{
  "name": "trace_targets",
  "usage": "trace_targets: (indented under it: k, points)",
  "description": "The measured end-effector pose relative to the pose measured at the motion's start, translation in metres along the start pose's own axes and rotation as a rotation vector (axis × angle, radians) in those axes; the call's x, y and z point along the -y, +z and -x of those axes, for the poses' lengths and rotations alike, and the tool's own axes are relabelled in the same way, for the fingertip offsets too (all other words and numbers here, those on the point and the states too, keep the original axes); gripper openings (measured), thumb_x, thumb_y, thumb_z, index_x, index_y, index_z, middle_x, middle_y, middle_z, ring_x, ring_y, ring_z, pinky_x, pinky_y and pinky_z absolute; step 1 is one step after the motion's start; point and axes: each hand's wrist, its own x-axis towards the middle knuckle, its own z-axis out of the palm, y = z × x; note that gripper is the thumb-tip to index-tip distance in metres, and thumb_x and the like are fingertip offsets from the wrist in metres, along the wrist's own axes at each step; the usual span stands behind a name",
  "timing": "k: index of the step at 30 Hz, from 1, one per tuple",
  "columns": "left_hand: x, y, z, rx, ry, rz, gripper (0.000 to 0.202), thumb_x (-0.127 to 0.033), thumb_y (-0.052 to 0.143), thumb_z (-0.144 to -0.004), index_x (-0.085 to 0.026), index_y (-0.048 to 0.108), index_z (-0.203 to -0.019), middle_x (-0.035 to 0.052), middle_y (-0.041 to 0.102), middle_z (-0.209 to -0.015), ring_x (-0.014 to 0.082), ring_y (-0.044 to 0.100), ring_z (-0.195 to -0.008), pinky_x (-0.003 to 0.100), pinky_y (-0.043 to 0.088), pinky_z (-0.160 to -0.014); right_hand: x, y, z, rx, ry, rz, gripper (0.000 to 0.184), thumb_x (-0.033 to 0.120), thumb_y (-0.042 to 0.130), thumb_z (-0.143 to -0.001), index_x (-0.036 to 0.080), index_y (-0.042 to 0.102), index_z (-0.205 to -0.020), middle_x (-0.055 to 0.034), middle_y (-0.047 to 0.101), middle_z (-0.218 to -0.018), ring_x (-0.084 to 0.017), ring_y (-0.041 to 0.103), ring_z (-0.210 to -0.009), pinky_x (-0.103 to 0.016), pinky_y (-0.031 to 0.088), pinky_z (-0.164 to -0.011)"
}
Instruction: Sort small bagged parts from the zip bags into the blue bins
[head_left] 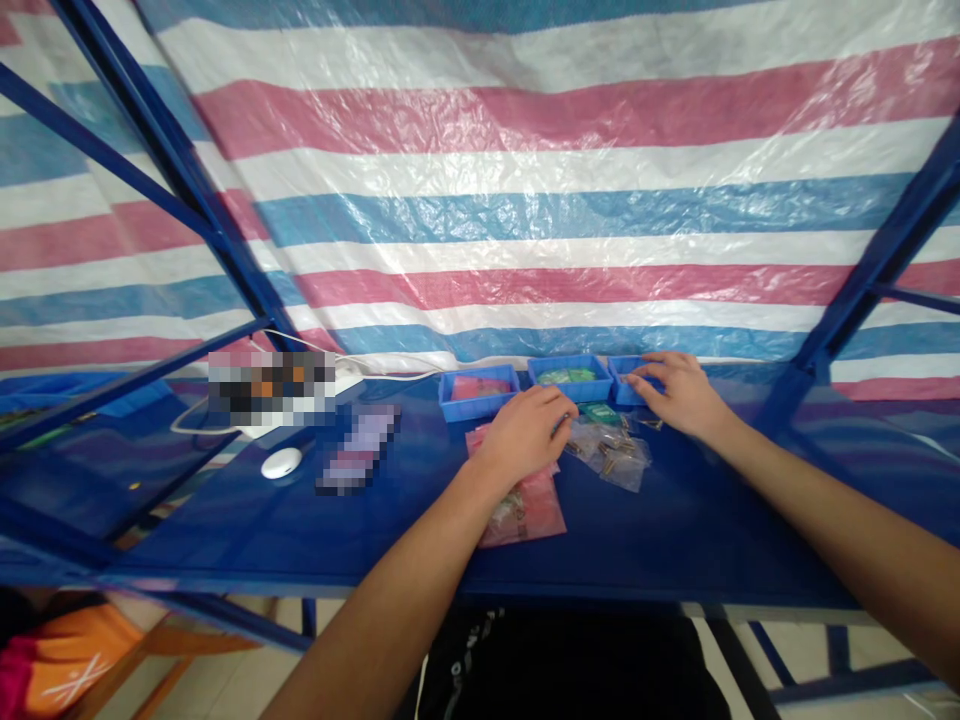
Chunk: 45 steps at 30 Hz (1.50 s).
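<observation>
My left hand [525, 430] rests knuckles-up on a pile of small plastic bags on the blue table [675, 530], its fingers curled over a pink bag [525, 510]. Beside it lie clear bags [619, 455] with small brown parts and a green bag [600, 412]. My right hand [679, 392] reaches to the rightmost small blue tray [624, 378], fingers bent at its rim; what they hold, if anything, is hidden. Two more blue trays stand left of it, one with pink bags [478, 390], one with green bags [568, 377].
A white oval object [282, 462] and white cables [375, 365] lie at the table's left. A striped plastic tarp [525, 200] hangs behind. Blue metal frame bars [172, 160] cross at left and right. An orange seat [90, 660] stands below left.
</observation>
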Motion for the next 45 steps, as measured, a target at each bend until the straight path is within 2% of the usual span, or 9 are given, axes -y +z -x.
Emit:
trace_targets:
  k: [5, 9, 12, 16, 25, 30, 35, 40, 45]
  points:
    - [0.002, 0.001, 0.001, -0.025, -0.025, -0.016, 0.021, -0.022, 0.053, -0.101, -0.020, 0.071, -0.110, 0.0092, 0.071, -0.107, 0.0251, 0.066, -0.102, 0.039, 0.052, -0.094, 0.038, -0.023, 0.009, -0.061, -0.208, -0.127, 0.028, 0.042, 0.062, -0.099, 0.025, 0.076, -0.116, -0.0123, 0.072, -0.127, -0.038, 0.054, -0.137, -0.061, 0.041, -0.118]
    - [0.011, 0.005, 0.001, -0.022, -0.026, -0.009, 0.020, -0.021, 0.054, -0.100, -0.019, 0.071, -0.109, 0.0090, 0.071, -0.106, 0.0246, 0.067, -0.100, 0.039, 0.053, -0.092, 0.083, -0.037, 0.018, 0.186, -0.493, -0.347, 0.040, 0.042, 0.071, -0.094, 0.029, 0.070, -0.132, -0.0119, 0.070, -0.132, -0.035, 0.060, -0.130, -0.056, 0.049, -0.113]
    - [0.017, 0.009, 0.001, -0.033, -0.019, 0.048, 0.020, -0.020, 0.054, -0.099, -0.019, 0.071, -0.109, 0.0089, 0.072, -0.105, 0.0237, 0.068, -0.100, 0.037, 0.054, -0.094, 0.104, -0.032, 0.022, 0.363, -0.541, -0.415, 0.048, 0.048, 0.076, -0.090, 0.029, 0.070, -0.134, -0.0117, 0.067, -0.138, -0.035, 0.059, -0.133, -0.053, 0.051, -0.113]
    - [0.021, 0.009, 0.002, -0.084, -0.064, 0.166, 0.020, -0.019, 0.053, -0.100, -0.020, 0.071, -0.108, 0.0077, 0.074, -0.105, 0.0217, 0.069, -0.101, 0.034, 0.055, -0.092, 0.110, -0.023, 0.023, 0.428, -0.536, -0.442, 0.036, 0.039, 0.070, -0.097, 0.029, 0.072, -0.131, -0.0116, 0.070, -0.132, -0.031, 0.064, -0.125, -0.049, 0.053, -0.109]
    - [0.015, 0.008, 0.001, -0.103, -0.066, 0.192, 0.019, -0.020, 0.054, -0.099, -0.019, 0.072, -0.106, 0.0071, 0.075, -0.104, 0.0211, 0.070, -0.099, 0.035, 0.055, -0.092, 0.107, -0.028, 0.019, 0.347, -0.544, -0.444, 0.021, 0.027, 0.064, -0.100, 0.031, 0.078, -0.114, -0.0082, 0.076, -0.108, -0.028, 0.070, -0.096, -0.045, 0.058, -0.088]
    - [0.007, 0.000, 0.000, -0.117, -0.046, 0.248, 0.023, -0.030, 0.055, -0.104, -0.020, 0.072, -0.115, 0.0084, 0.076, -0.110, 0.0222, 0.071, -0.105, 0.036, 0.055, -0.097, 0.107, -0.030, 0.018, 0.216, -0.468, -0.513, 0.020, 0.025, 0.064, -0.097, 0.030, 0.076, -0.112, -0.0077, 0.075, -0.099, -0.030, 0.068, -0.098, -0.047, 0.057, -0.089]
    - [0.003, -0.003, 0.000, -0.091, -0.013, 0.308, 0.047, -0.051, 0.069, -0.096, -0.022, 0.067, -0.132, 0.0119, 0.073, -0.130, 0.0274, 0.068, -0.122, 0.040, 0.053, -0.107, 0.101, -0.030, 0.019, 0.083, -0.197, -0.649, 0.010, 0.030, 0.067, -0.096, 0.028, 0.074, -0.103, -0.0059, 0.076, -0.101, -0.027, 0.072, -0.092, -0.044, 0.058, -0.087]
    - [0.004, 0.000, -0.002, -0.108, -0.014, 0.336, 0.027, -0.041, 0.058, -0.104, -0.020, 0.073, -0.114, 0.0085, 0.077, -0.112, 0.0223, 0.072, -0.105, 0.034, 0.054, -0.096, 0.101, -0.027, 0.021, 0.069, 0.061, -0.999, 0.022, 0.041, 0.077, -0.091, 0.027, 0.072, -0.108, -0.0050, 0.076, -0.097, -0.025, 0.073, -0.089, -0.042, 0.061, -0.086]
    - [-0.005, -0.006, -0.004, -0.147, -0.035, 0.384, 0.026, -0.037, 0.052, -0.107, -0.020, 0.072, -0.109, 0.0066, 0.077, -0.102, 0.0194, 0.071, -0.094, 0.031, 0.054, -0.089, 0.109, -0.028, 0.021, 0.149, 0.142, -1.202, 0.032, 0.045, 0.083, -0.085, 0.029, 0.070, -0.110, -0.0035, 0.077, -0.096, -0.023, 0.074, -0.086, -0.041, 0.064, -0.084]
